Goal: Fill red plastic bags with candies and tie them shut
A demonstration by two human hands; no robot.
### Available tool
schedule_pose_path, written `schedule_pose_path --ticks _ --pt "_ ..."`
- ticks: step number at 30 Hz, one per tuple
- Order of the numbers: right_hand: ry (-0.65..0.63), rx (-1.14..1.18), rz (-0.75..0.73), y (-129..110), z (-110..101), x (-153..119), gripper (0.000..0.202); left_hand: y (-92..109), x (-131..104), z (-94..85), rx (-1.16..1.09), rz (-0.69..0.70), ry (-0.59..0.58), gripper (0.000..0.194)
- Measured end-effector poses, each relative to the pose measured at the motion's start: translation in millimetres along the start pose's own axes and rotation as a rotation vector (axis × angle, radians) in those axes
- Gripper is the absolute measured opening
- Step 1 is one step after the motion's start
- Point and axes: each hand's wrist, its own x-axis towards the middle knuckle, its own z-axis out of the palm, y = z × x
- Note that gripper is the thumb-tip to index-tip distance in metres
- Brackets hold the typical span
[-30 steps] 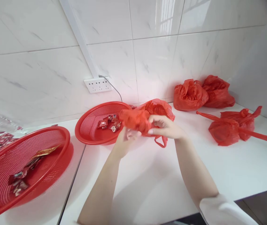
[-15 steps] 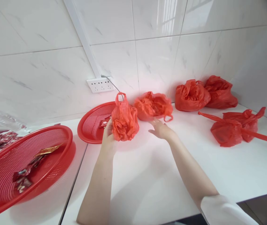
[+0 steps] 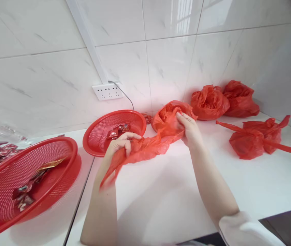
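Note:
A thin red plastic bag [image 3: 147, 148] is stretched out between my two hands above the white table. My left hand [image 3: 122, 145] has its fingers curled round the left part of the bag, whose loose end hangs down by the wrist. At the other end, my right hand [image 3: 188, 128] pinches the bag between thumb and fingers. Just behind my right hand sits an open-topped red bag [image 3: 160, 116] against the wall, partly covered by the held one. A round red basket [image 3: 91, 136] with small red packets [image 3: 113, 133] stands behind my left hand.
A larger red basket [image 3: 58, 191] with wrappers is at the left. Two full red bags [image 3: 209, 102] [image 3: 239, 99] stand at the back right, and a tied red bag [image 3: 247, 141] lies nearer. A socket strip [image 3: 107, 91] is on the wall.
The crumpled bag in my left hand is now pulled out lengthwise. My right hand, open and empty before, has risen and taken hold of it. Behind the small basket's right side, a red packet now shows.

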Motion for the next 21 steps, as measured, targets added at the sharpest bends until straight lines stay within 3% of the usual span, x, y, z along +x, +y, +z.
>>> schedule_pose_path --ticks 4,6,8,10,11,14,17,21 --pt "0.141 0.019 -0.108 -10.7 -18.0 7.4 0.029 0.9 -9.0 -32.7 0.388 -0.194 -0.181 0.018" --pt "0.130 -0.036 -0.148 -15.2 -20.4 5.7 0.025 3.0 -14.2 -39.3 0.511 -0.216 -0.110 0.017" --pt "0.050 -0.100 -0.148 -16.8 -18.1 1.9 0.023 8.1 -17.6 -35.1 0.567 -0.168 0.075 0.022" --pt "-0.060 -0.159 -0.111 -15.3 -12.0 -2.5 0.024 14.5 -17.9 -19.2 0.552 -0.085 0.221 0.020" --pt "-0.109 -0.181 -0.093 -13.7 -7.9 -4.7 0.026 17.3 -17.0 -7.5 0.507 -0.041 0.218 0.021" --pt "-0.261 -0.211 -0.060 -8.2 5.9 -11.9 0.041 20.6 -11.9 35.7 0.361 0.048 0.061 0.027" --pt "-0.448 -0.227 -0.058 -6.7 17.7 -20.7 0.046 14.8 -6.7 74.2 0.380 0.102 -0.024 0.032" --pt "-0.560 -0.306 -0.067 -13.8 19.0 -28.1 0.036 -7.1 -6.0 92.1 0.423 -0.087 -0.211 0.026"
